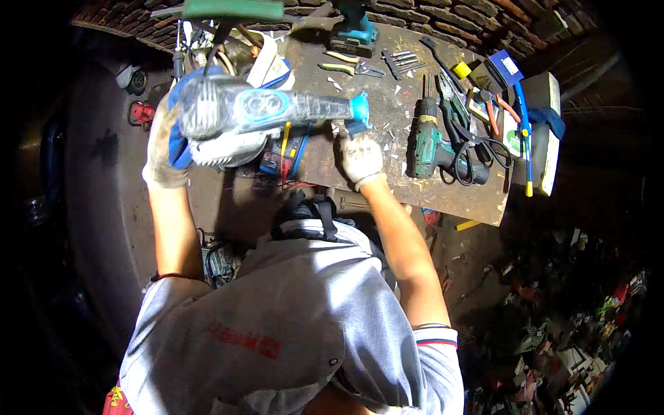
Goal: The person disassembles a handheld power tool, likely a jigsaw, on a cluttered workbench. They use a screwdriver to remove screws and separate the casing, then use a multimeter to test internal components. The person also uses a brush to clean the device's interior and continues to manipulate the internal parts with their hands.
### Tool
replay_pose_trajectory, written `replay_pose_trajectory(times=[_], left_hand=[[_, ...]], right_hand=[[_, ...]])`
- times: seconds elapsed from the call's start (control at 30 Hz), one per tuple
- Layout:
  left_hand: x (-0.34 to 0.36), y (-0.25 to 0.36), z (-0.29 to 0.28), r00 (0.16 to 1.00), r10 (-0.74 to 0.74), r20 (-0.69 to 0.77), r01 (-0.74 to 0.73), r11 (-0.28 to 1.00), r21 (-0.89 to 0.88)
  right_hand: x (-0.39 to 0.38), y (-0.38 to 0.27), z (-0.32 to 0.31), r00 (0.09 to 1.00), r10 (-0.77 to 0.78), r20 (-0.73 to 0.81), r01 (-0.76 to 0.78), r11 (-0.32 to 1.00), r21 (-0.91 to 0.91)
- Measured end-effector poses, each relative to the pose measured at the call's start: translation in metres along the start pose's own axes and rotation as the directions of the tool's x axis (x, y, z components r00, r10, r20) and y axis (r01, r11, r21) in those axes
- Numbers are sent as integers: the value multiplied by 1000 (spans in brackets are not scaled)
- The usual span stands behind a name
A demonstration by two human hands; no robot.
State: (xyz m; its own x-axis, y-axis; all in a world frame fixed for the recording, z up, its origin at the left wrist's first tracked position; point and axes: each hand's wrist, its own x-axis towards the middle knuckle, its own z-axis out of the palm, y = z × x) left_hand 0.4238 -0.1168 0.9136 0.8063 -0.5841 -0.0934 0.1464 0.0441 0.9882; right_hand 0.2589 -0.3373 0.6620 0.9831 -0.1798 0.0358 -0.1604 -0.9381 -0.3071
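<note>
A long, glossy grey device (304, 107) with a blue-ringed oval panel, which looks like a handheld power tool, is held crosswise above the bench's front edge. My left hand (164, 149), in a pale work glove with blue on it, grips its bulky ribbed end. Below that end bulges a round white housing (228, 151). My right hand (362, 159), also gloved, is closed just under the bright blue tip (360, 109) at the slim end. Its fingertips meet a darker blue piece there and are partly hidden. The device is slightly blurred.
On the wooden bench (387, 176) lie a green cordless drill (430, 142), black-handled scissors (474, 149), yellow-handled pliers (342, 63) and small scraps. A teal tool (355, 34) stands at the back. A blue-and-red meter (285, 155) sits beneath the device. Debris (567, 366) covers the floor at right.
</note>
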Motion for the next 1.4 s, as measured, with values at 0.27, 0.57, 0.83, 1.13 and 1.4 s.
replay_pose_trajectory(times=[0.27, 0.57, 0.83, 1.13, 1.4], left_hand=[[-15, 3, 3, 982, 128, 138, -144, 983, 111], [2, -23, 10, 985, 4, 172, 24, 987, -160], [13, -61, 37, 918, -177, 354, 248, 955, -165], [25, -89, 72, 770, -328, 548, 618, 597, -511], [39, -96, 61, 713, -486, 506, 698, 564, -442]], right_hand=[[-43, -1, -49, 974, -101, -201, 134, 978, 160], [-46, 14, -40, 982, 21, -189, 19, 979, 205], [-63, 43, -113, 903, 380, -201, 195, 57, 979], [-91, 55, -91, 833, 479, 277, -5, -494, 870], [-97, 41, -66, 777, 457, 433, -161, -520, 839]])
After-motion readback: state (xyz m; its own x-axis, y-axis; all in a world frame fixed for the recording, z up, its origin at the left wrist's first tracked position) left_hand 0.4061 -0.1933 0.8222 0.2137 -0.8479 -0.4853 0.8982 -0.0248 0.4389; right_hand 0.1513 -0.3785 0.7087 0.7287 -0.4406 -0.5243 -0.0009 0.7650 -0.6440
